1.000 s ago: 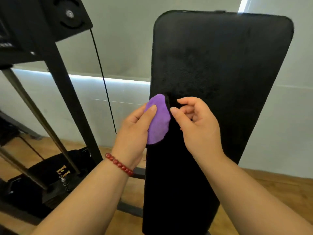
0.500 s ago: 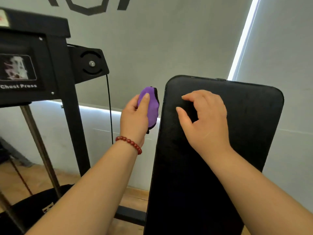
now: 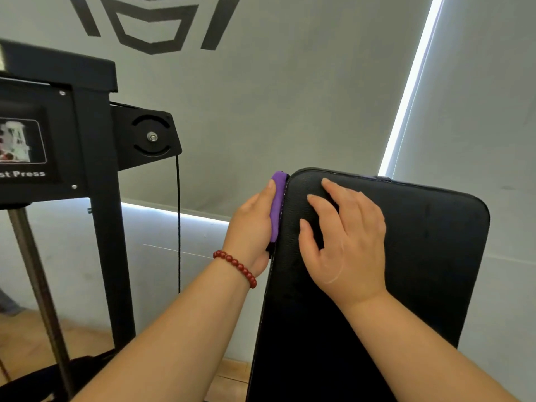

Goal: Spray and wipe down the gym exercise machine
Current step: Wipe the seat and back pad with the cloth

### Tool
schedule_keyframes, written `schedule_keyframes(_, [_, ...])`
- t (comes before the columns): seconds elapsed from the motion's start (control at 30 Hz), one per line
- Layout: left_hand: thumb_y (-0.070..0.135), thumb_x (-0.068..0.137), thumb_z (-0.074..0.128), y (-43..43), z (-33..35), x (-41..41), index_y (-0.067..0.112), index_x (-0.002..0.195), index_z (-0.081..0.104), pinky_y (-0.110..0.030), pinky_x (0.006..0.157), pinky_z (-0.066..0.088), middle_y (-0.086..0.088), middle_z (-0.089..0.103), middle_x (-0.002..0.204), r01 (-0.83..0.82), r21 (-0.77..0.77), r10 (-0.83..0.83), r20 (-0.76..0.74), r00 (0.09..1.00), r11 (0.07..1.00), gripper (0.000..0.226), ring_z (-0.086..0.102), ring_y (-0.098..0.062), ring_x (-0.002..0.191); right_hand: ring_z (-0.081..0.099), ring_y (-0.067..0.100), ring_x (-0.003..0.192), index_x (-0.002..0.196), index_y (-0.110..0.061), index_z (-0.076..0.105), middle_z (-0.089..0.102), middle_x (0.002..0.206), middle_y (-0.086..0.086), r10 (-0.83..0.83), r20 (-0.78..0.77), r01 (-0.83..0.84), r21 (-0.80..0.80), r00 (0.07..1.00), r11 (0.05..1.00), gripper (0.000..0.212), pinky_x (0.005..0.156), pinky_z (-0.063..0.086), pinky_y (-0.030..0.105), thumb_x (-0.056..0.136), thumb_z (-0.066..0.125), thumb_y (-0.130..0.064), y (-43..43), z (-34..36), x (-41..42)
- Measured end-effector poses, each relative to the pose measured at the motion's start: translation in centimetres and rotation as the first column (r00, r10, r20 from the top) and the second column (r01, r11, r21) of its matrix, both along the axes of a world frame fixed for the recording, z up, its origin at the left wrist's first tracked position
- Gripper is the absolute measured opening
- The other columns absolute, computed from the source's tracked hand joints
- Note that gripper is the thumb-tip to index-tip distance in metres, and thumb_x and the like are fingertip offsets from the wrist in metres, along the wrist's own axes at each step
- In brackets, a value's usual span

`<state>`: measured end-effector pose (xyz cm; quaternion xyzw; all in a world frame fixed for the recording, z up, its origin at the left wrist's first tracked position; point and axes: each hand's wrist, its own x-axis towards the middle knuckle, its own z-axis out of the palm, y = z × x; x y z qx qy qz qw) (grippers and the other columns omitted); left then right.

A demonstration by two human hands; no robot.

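Observation:
The machine's black padded backrest (image 3: pixel 420 256) stands upright in front of me, filling the lower right. My left hand (image 3: pixel 251 227), with a red bead bracelet at the wrist, presses a purple cloth (image 3: pixel 277 204) against the pad's upper left edge, fingers wrapped around the cloth. My right hand (image 3: pixel 345 236) rests on the pad's front face near the top left corner, fingers spread and lightly bent, holding nothing. No spray bottle is in view.
The machine's black frame (image 3: pixel 98 213) with a pulley plate (image 3: pixel 150 137) and a "Chest Press" label stands at left. A thin black cable (image 3: pixel 177 221) hangs beside it. Grey wall behind, wooden floor below.
My left hand has carried the purple cloth up the pad's left edge toward the top corner. My right hand has moved up too, and its fingers have spread flatter on the pad.

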<state>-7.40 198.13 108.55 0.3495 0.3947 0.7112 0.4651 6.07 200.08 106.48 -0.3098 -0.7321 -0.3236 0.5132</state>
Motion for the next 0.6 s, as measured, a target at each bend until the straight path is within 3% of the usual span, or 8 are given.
schedule_keyframes(0.13, [0.043, 0.096, 0.055, -0.2, -0.4, 0.8, 0.019, 0.084, 0.074, -0.047, 0.088, 0.057, -0.012, 0.074, 0.092, -0.161, 0.043, 0.162, -0.028, 0.986, 0.986, 0.033, 0.070, -0.031, 0.095, 0.056, 0.032, 0.115, 0.115, -0.010, 0.067, 0.060, 0.129, 0.012, 0.019, -0.014, -0.020, -0.027, 1.000, 0.999, 0.031, 0.102, 0.038, 0.044, 0.090, 0.059, -0.028, 0.0, 0.1, 0.1])
schedule_keyframes(0.23, [0.037, 0.096, 0.059, -0.2, -0.7, 1.2, 0.022, 0.097, 0.076, -0.046, 0.094, 0.053, -0.001, 0.076, 0.095, -0.257, 0.103, 0.256, 0.020, 0.966, 0.961, 0.024, 0.070, -0.022, 0.100, 0.056, 0.030, 0.111, 0.114, -0.012, 0.068, 0.061, 0.124, 0.009, 0.031, -0.056, -0.034, -0.059, 0.998, 0.998, 0.033, 0.097, 0.036, 0.042, 0.088, 0.059, -0.031, -0.5, 0.8, 0.0])
schedule_keyframes(0.43, [0.024, 0.097, 0.058, 0.2, 1.2, 0.3, 0.010, 0.113, 0.071, -0.042, 0.095, 0.054, -0.009, 0.074, 0.106, -0.132, 0.151, 0.126, 0.050, 0.991, 0.980, 0.025, 0.068, -0.025, 0.104, 0.055, 0.029, 0.107, 0.114, -0.014, 0.066, 0.061, 0.116, 0.007, -0.032, -0.048, 0.028, -0.083, 0.998, 0.996, 0.037, 0.094, 0.035, 0.043, 0.087, 0.057, -0.037, -0.1, 3.9, -0.7])
schedule_keyframes(0.6, [0.018, 0.096, 0.059, 1.6, 2.9, 0.0, 0.015, 0.105, 0.072, -0.031, 0.086, 0.057, -0.005, 0.074, 0.104, -0.056, 0.206, 0.063, -0.027, 0.998, 0.977, 0.016, 0.069, -0.019, 0.098, 0.056, 0.027, 0.103, 0.115, -0.013, 0.066, 0.063, 0.111, 0.005, -0.055, -0.022, 0.053, -0.065, 0.998, 0.996, 0.036, 0.100, 0.036, 0.042, 0.091, 0.053, -0.037, 0.8, 3.7, -0.7])
